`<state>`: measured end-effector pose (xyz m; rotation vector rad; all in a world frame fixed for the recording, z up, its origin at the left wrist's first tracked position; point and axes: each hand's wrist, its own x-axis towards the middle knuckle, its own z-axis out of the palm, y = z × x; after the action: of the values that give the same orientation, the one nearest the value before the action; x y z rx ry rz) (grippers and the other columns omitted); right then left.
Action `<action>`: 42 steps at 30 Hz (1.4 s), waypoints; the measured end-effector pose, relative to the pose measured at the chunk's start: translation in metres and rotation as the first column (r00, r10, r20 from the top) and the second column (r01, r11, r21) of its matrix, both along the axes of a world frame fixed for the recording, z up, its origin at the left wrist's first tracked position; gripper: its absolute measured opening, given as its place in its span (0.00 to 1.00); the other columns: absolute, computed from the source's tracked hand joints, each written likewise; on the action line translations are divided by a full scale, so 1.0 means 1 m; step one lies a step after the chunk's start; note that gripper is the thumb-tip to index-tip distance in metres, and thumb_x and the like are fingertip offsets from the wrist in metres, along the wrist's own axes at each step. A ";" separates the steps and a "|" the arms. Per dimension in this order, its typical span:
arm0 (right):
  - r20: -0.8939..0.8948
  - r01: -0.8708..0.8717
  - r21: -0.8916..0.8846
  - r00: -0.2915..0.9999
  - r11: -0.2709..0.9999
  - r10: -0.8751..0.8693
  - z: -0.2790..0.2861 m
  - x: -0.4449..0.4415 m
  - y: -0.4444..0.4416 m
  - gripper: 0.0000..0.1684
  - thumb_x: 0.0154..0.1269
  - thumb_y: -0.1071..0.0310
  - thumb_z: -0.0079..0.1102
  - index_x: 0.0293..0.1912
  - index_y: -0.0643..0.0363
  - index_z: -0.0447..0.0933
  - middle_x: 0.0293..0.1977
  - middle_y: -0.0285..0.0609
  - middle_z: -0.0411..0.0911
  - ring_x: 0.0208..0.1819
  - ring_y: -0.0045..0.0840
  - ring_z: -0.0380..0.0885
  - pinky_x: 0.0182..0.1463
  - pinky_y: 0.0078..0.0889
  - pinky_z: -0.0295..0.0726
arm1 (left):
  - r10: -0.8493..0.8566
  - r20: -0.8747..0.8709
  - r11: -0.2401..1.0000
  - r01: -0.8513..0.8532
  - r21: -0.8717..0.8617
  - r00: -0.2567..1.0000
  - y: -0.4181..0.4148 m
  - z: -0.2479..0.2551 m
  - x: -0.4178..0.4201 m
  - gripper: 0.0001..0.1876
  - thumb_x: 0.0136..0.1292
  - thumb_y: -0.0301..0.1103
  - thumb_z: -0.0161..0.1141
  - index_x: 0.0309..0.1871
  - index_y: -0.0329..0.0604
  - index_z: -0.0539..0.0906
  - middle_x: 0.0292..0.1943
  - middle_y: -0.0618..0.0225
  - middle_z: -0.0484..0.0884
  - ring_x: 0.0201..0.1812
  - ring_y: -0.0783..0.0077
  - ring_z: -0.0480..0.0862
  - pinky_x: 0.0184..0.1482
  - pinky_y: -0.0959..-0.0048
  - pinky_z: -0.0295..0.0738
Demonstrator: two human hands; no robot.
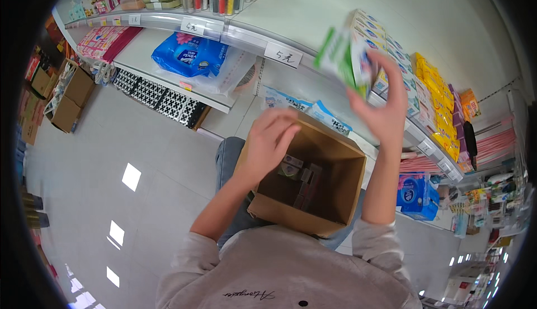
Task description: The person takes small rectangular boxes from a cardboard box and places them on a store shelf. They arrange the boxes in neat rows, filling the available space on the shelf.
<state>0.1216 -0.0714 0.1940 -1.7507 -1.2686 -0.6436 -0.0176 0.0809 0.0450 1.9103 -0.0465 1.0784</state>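
My right hand (384, 103) is raised at the shelf edge and grips green-and-white soap boxes (346, 59), blurred, so their number is unclear. Behind them a row of similar small soap boxes (369, 30) stands on the upper shelf. An opened cardboard box (304, 221) rests at my lap between my knees. Several small boxes (304, 181) lie on its shadowed bottom. Over the left rim of the carton is my left hand (268, 143), thumb and fingers apart with nothing visible between them. Whether it touches the rim is hard to tell.
Yellow packets (438, 107) line the shelf to the right. A clear price rail (251, 38) runs along the shelf front. Lower down are a blue tissue pack (191, 55) and blue-white packets (327, 116). Another carton (69, 99) stands on the floor at left.
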 end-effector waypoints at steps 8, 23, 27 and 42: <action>-0.267 -0.097 -0.583 0.961 0.807 -0.077 0.051 0.108 0.041 0.47 0.53 0.51 0.76 0.69 0.56 0.68 0.61 0.51 0.78 0.62 0.47 0.77 0.65 0.38 0.73 | 0.306 0.149 0.882 -0.339 0.328 0.940 0.031 0.096 0.114 0.37 0.64 0.41 0.65 0.74 0.39 0.64 0.67 0.45 0.73 0.70 0.47 0.71 0.75 0.47 0.53; -0.520 0.205 -0.072 0.827 0.976 -0.213 -0.172 -0.092 -0.084 0.16 0.62 0.79 0.59 0.51 0.62 0.79 0.49 0.51 0.82 0.56 0.44 0.79 0.64 0.40 0.75 | 0.486 0.133 0.664 -0.464 0.586 0.864 0.027 0.097 0.141 0.28 0.66 0.58 0.61 0.63 0.54 0.81 0.59 0.59 0.81 0.66 0.47 0.72 0.71 0.41 0.57; -0.680 0.068 -0.206 0.708 0.976 -0.193 -0.238 -0.117 -0.115 0.15 0.63 0.75 0.62 0.50 0.61 0.78 0.48 0.49 0.83 0.49 0.42 0.82 0.56 0.40 0.79 | 0.315 -0.186 0.824 -0.172 0.539 0.931 0.039 0.127 0.113 0.26 0.67 0.56 0.61 0.61 0.52 0.84 0.59 0.60 0.82 0.66 0.46 0.72 0.70 0.47 0.61; -0.698 -0.230 -0.538 0.661 0.811 -0.275 -0.234 -0.089 -0.146 0.23 0.62 0.71 0.57 0.58 0.61 0.78 0.46 0.58 0.84 0.51 0.49 0.83 0.54 0.45 0.82 | -0.200 -0.498 0.920 0.336 0.200 0.844 -0.046 -0.050 -0.048 0.18 0.68 0.39 0.64 0.58 0.46 0.80 0.45 0.59 0.86 0.51 0.51 0.82 0.61 0.56 0.73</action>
<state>0.0331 -0.2171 -0.0400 -2.1828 -0.8501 0.5620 -0.0657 0.0352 -0.0055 2.2948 -0.2001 0.4104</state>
